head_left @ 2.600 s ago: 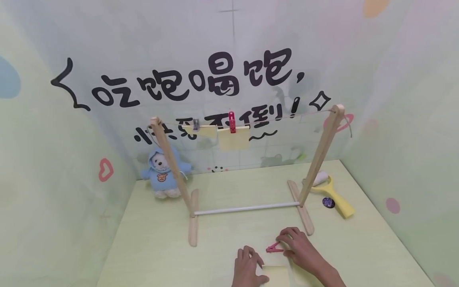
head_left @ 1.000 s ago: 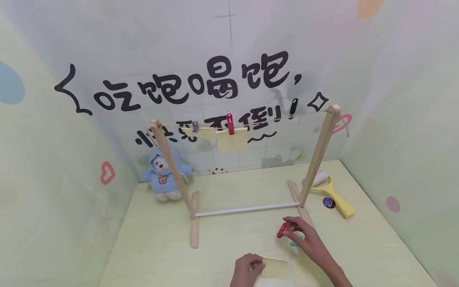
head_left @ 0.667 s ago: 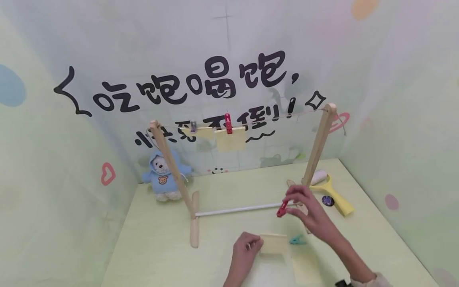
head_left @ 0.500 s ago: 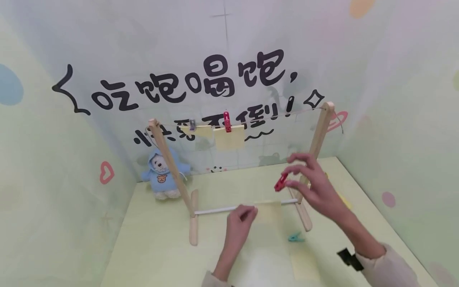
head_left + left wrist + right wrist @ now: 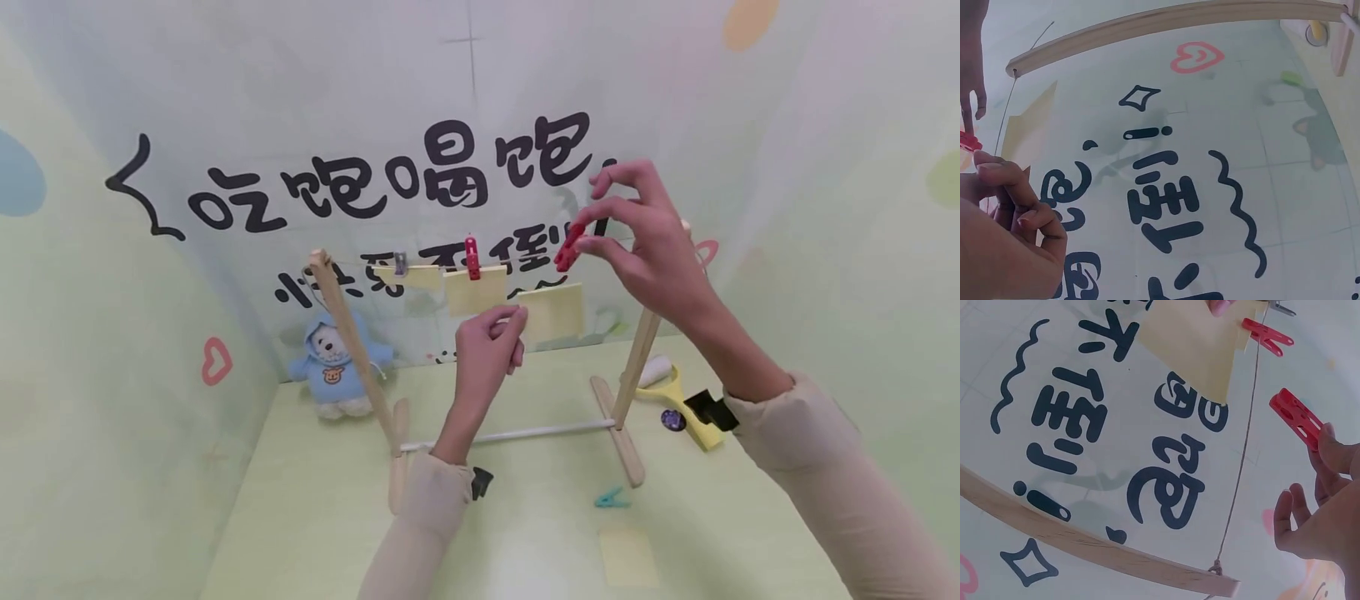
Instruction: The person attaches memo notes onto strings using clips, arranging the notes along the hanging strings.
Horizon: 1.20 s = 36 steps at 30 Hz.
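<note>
My left hand point(image 5: 489, 348) pinches the left edge of a pale yellow sticky note point(image 5: 553, 312), raised just below the string point(image 5: 1249, 425). Up and to the right, my right hand point(image 5: 651, 242) pinches a red clothespin point(image 5: 570, 247) between thumb and index finger, near the string and apart from the note. On the line hang two more notes: one point(image 5: 476, 290) under a red clothespin point(image 5: 472, 258), another point(image 5: 417, 276) under a grey clothespin point(image 5: 401, 264). In the right wrist view the held red clothespin point(image 5: 1296, 417) points toward the string.
Two wooden posts point(image 5: 352, 350) joined by a white rod point(image 5: 547, 432) carry the string. A teal clothespin point(image 5: 612, 498) and another yellow note point(image 5: 628, 557) lie on the table. A blue-hooded plush toy point(image 5: 330, 371) sits left; a yellow peeler-shaped tool point(image 5: 701, 425) and a dark round disc point(image 5: 672, 419) lie right.
My right hand has picked the red clothespin up from the table, and my left hand has lifted the note. Both hands have risen to the string's height.
</note>
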### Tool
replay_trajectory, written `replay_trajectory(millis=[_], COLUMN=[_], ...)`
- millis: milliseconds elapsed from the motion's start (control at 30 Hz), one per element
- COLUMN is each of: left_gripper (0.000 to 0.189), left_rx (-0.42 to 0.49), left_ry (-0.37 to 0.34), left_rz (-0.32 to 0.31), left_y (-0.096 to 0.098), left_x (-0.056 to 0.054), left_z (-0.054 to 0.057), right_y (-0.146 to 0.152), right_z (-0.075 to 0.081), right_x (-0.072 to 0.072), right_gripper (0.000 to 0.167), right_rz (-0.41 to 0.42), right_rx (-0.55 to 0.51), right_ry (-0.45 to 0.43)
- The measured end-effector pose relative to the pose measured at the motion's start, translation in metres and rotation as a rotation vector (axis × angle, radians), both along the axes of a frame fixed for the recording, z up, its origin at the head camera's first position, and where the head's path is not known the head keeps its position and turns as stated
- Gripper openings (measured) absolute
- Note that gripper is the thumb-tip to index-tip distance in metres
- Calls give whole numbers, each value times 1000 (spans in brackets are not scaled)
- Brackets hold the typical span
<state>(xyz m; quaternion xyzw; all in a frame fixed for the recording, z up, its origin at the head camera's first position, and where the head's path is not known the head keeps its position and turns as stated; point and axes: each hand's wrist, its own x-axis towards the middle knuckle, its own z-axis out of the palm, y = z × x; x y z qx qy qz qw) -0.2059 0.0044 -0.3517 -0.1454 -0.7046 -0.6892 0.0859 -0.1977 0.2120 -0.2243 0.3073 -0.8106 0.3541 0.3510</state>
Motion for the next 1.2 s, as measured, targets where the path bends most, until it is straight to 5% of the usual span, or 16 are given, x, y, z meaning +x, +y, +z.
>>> replay_trajectory(millis=[500,1200], left_gripper=[21,21], left_rx=[9,15], left_ry=[57,74], left_rz=[9,25], left_y=[3,1], left_x=[-12,-15], left_z=[22,29], right_y=[-8,-26], right_z=[12,3], right_x=[-21,-31], right_gripper=[8,7], right_rz=[17,-1], right_rx=[25,123], right_ry=[4,-35])
